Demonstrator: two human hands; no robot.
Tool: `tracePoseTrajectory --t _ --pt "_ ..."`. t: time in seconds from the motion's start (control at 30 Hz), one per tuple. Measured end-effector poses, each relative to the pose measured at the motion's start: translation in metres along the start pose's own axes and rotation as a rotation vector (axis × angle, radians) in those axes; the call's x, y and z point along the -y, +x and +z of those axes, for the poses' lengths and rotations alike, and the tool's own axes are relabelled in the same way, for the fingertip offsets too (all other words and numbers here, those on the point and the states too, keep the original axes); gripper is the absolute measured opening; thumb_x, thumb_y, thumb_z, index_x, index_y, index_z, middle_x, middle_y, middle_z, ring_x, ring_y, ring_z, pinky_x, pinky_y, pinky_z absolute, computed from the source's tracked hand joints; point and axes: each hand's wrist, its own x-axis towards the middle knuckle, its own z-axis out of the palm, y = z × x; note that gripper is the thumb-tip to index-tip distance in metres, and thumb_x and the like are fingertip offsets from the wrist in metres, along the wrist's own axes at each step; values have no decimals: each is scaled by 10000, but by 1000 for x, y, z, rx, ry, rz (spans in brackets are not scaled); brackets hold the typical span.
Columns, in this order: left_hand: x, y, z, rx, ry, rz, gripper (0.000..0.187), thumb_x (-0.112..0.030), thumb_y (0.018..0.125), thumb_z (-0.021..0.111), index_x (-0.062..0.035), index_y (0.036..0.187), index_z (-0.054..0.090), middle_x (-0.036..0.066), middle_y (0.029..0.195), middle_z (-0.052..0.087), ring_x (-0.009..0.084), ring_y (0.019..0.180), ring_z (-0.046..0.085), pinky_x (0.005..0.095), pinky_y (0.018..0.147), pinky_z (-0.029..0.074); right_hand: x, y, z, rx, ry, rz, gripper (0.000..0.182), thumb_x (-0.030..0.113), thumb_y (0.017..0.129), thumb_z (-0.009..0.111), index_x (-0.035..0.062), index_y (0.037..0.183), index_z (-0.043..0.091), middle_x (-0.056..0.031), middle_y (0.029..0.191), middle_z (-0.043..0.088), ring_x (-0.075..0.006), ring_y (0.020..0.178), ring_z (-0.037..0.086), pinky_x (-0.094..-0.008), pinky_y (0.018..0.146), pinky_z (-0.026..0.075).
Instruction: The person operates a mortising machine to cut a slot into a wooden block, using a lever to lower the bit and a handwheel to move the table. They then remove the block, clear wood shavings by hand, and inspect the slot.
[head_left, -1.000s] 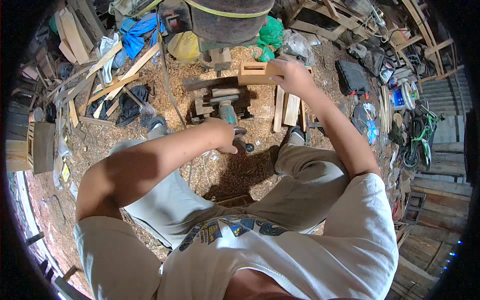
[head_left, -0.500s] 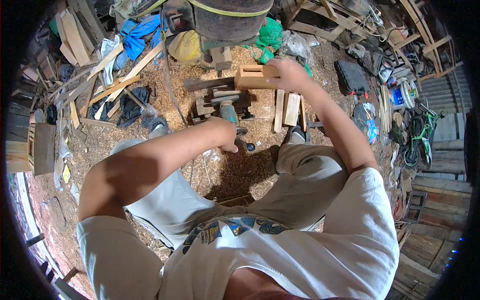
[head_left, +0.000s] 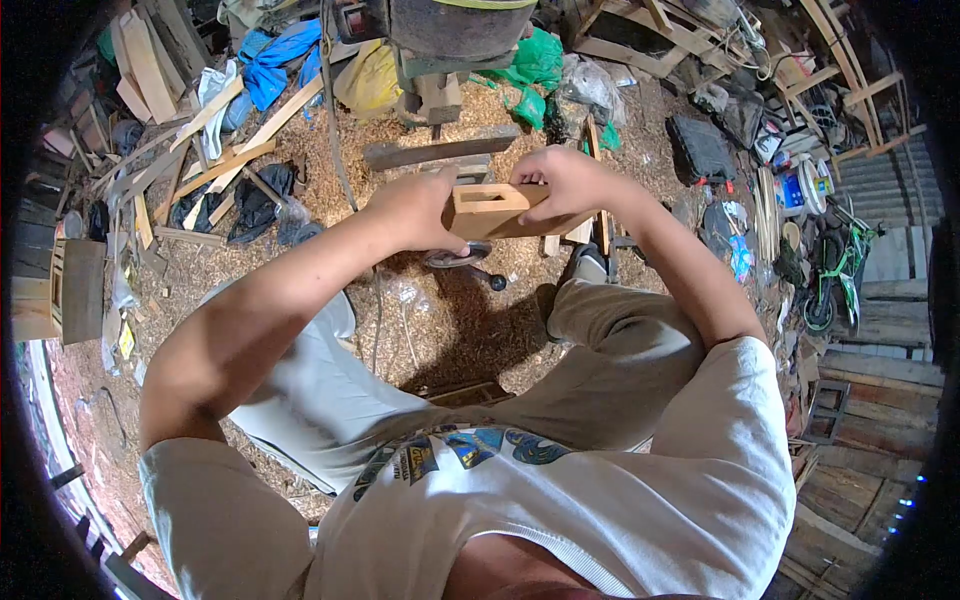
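Both my hands hold a light wooden block [head_left: 487,222] with a rectangular slot cut into its top face. My left hand [head_left: 420,212] grips its left end, with the thumb low on the near side. From above, the fingers of my right hand [head_left: 558,182] close over the block right of the slot. Just beyond the block lies a dark wooden bar [head_left: 440,152] on the machine. Below the block a round handwheel [head_left: 458,256] with a black knob [head_left: 498,283] shows. Most of the machine's table is hidden behind my hands and the block.
A large dark machine head [head_left: 455,35] hangs above the bar. Wood shavings cover the ground. Loose boards and a blue plastic bag [head_left: 268,62] lie left. Right are a black case [head_left: 697,150], a white bucket [head_left: 795,195] and a small green bicycle [head_left: 840,270].
My left hand has left the handwheel area and taken hold of the block's left end. The block has come nearer to me, away from the dark bar, with my right hand still on it.
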Motion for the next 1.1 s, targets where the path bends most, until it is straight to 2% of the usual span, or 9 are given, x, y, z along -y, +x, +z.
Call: tracePoseTrajectory --t 0.07,0.27,0.4,0.47,0.53,0.6,0.63,0.9,1.1 --pt "5 -4 8 -152 -82 201 888 -459 692 966 -8 1362 599 216 1141 766 424 1066 737 495 936 587 11 0 3 -32 -18 11 507 340 708 932 45 1078 753 -133 990 761 -289 908 744 -393 827 596" --pt "15 -5 0 -168 -149 200 554 -315 749 926 -38 1174 704 205 1111 758 426 1056 725 507 928 580 21 10 2 -131 -25 -113 483 374 764 921 31 1063 758 -113 981 760 -249 905 736 -370 817 586" --pt "23 -9 1 -145 -17 206 468 -243 726 934 -38 1075 699 211 1023 751 432 1024 719 525 908 575 1 27 11 -98 544 -65 365 399 927 824 55 1047 803 -105 926 778 -208 806 710 -352 763 563" --pt "25 -12 3 -159 -15 221 476 -234 727 934 -31 1082 689 213 1021 747 437 1021 716 523 903 569 -8 39 11 -267 264 55 271 314 994 763 64 1095 786 -57 933 775 -142 846 695 -321 762 555" --pt "25 -15 4 -171 -10 239 484 -225 729 933 -24 1089 679 215 1020 742 442 1019 712 522 898 563 -19 48 17 -283 236 85 245 276 979 765 55 1083 780 -77 928 786 -180 838 727 -342 765 570" --pt "25 -19 7 -145 8 207 508 -222 744 926 -22 1122 651 225 1031 731 456 1033 701 534 903 555 -41 62 35 -422 90 99 240 270 939 762 58 1048 783 -156 948 793 -334 869 760 -441 788 595" --pt "25 -20 8 -143 10 209 508 -222 744 926 -22 1122 651 225 1031 731 456 1033 701 534 903 555 -44 65 38 -425 91 101 240 270 939 762 58 1048 783 -156 948 793 -334 869 760 -441 788 595" --pt "38 -34 10 -169 -27 170 498 -191 786 904 -24 1146 604 246 1041 717 461 1042 697 532 914 555 -51 106 59 -275 -264 236 405 164 882 768 113 1279 703 -136 1277 712 -335 1230 679 -495 1030 542" --pt "42 -41 7 -77 2 107 576 -207 801 896 -42 1246 569 243 1046 724 464 1030 703 537 884 563 -26 127 50 -136 -377 380 318 47 893 683 74 1210 695 -147 1300 702 -350 1265 666 -513 1063 521"
